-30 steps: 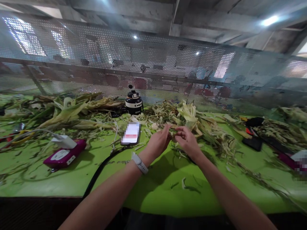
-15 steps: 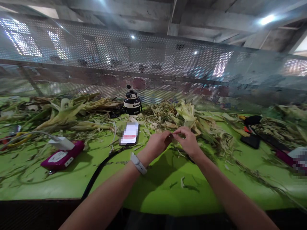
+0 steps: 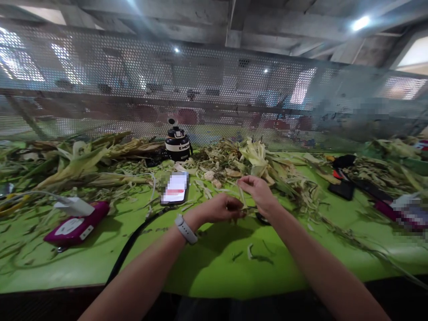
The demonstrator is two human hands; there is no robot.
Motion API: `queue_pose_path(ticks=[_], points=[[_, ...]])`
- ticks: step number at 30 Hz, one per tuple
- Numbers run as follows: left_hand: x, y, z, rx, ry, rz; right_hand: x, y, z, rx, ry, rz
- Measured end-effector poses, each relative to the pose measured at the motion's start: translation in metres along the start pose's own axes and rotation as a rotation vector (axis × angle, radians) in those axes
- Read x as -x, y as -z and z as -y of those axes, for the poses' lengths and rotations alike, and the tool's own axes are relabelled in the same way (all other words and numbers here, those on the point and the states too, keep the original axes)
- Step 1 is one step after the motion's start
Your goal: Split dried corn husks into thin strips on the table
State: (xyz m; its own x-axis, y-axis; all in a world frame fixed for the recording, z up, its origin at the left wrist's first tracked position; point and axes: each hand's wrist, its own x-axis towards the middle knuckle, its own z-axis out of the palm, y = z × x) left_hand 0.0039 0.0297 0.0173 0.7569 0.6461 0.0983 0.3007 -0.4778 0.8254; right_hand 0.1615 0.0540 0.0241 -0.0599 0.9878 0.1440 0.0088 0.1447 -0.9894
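Note:
My right hand (image 3: 259,192) is closed, thumb and finger pinching the upper end of a thin pale husk strip (image 3: 242,196). The strip runs down to my left hand (image 3: 224,208), whose fingers are curled together at its lower end; a watch with a pale band is on that wrist. Both hands are just above the green tabletop (image 3: 214,272). A dark round object (image 3: 262,218) lies partly hidden under my right hand. Beyond the hands lies a heap of dried husks (image 3: 256,158) and shredded strips.
A phone (image 3: 174,188) with a lit screen lies left of my hands, a black bottle (image 3: 178,145) behind it. Further left sit a purple power box (image 3: 76,225) with a white charger (image 3: 74,206) and long husks (image 3: 76,165). A perforated metal screen (image 3: 207,89) stands behind.
My hands have moved apart from touching fingertips; the left is now lower, with the strip stretched between them. The camera view has shifted slightly to the right.

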Motion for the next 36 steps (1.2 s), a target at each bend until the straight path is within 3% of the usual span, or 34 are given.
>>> queue_pose_path(ticks=[6, 11, 17, 23, 25, 28, 31, 34, 36], points=[[0.004, -0.003, -0.008, 0.234, 0.077, 0.107, -0.002, 0.001, -0.001, 0.063, 0.093, -0.096], [0.002, -0.008, -0.013, 0.431, 0.193, 0.053, 0.002, 0.000, 0.003, 0.183, 0.225, -0.028], [0.000, -0.014, -0.015, 0.391, 0.199, 0.018, 0.008, 0.000, 0.006, 0.302, 0.327, 0.044], [0.000, -0.015, -0.019, 0.440, 0.182, 0.137, 0.009, -0.003, 0.008, 0.341, 0.380, 0.063], [-0.001, -0.014, -0.016, 0.471, 0.185, 0.063, 0.005, 0.002, 0.009, 0.332, 0.371, 0.103], [-0.005, -0.012, -0.005, 0.566, 0.201, -0.222, -0.002, 0.016, 0.013, 0.371, 0.318, 0.150], [-0.009, -0.008, 0.003, 0.683, 0.232, -0.452, -0.005, 0.027, 0.018, 0.575, 0.278, 0.265], [-0.010, -0.006, 0.004, 0.749, 0.217, -0.549, -0.004, 0.027, 0.019, 0.696, 0.321, 0.341], [-0.010, -0.006, 0.003, 0.748, 0.183, -0.543, -0.003, 0.024, 0.018, 0.699, 0.374, 0.281]])
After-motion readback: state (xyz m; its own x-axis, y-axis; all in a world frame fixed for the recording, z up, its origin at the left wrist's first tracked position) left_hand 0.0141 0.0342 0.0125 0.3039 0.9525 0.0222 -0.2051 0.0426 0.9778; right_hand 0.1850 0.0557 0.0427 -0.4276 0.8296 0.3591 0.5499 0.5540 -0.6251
